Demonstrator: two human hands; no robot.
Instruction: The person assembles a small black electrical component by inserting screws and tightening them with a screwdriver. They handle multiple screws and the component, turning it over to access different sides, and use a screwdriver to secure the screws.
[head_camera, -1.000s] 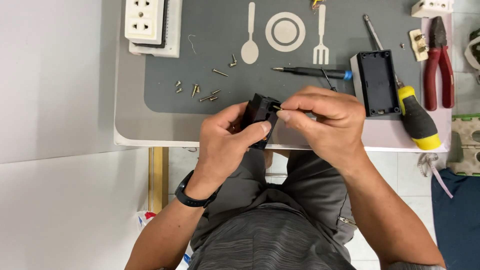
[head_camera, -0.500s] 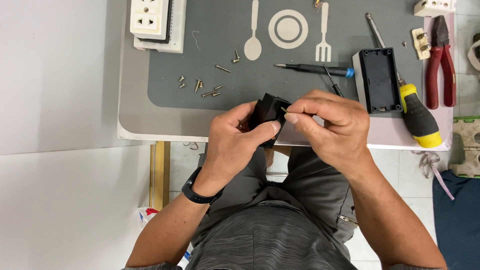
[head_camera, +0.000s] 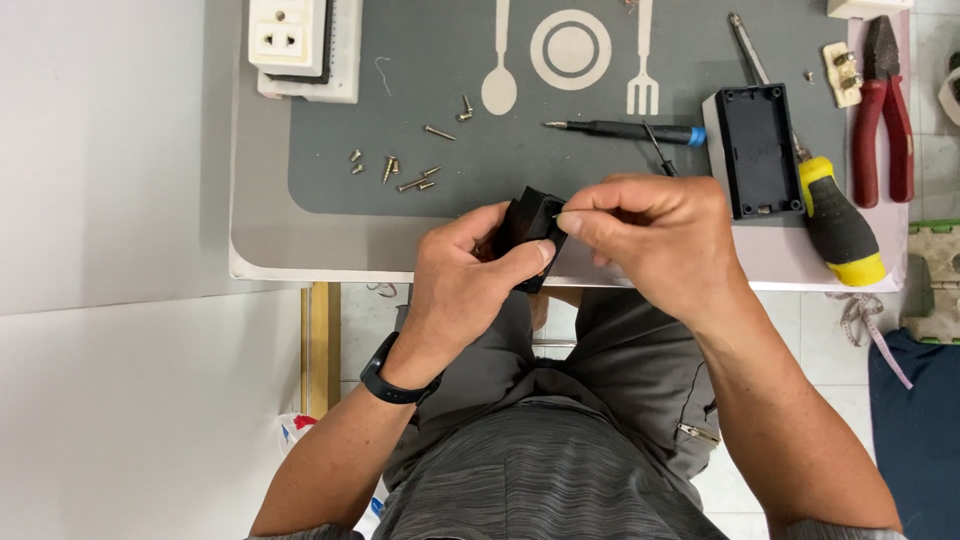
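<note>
Spread across the desk (head_camera: 262, 262): a grey mat (head_camera: 420, 90) bearing a white socket block (head_camera: 298, 45) at its far left corner, an open black box (head_camera: 754, 150) and a yellow-handled screwdriver (head_camera: 838, 222) toward the right edge, red pliers (head_camera: 884, 110) beyond, loose screws (head_camera: 395, 170) left of centre. At the near edge, left hand (head_camera: 462, 285) wrapped closed around a small black housing (head_camera: 528, 232), thumb across its face. Right hand (head_camera: 660, 235) touching the housing's top, fingertips (head_camera: 572, 220) pinched tight on something too small to make out.
</note>
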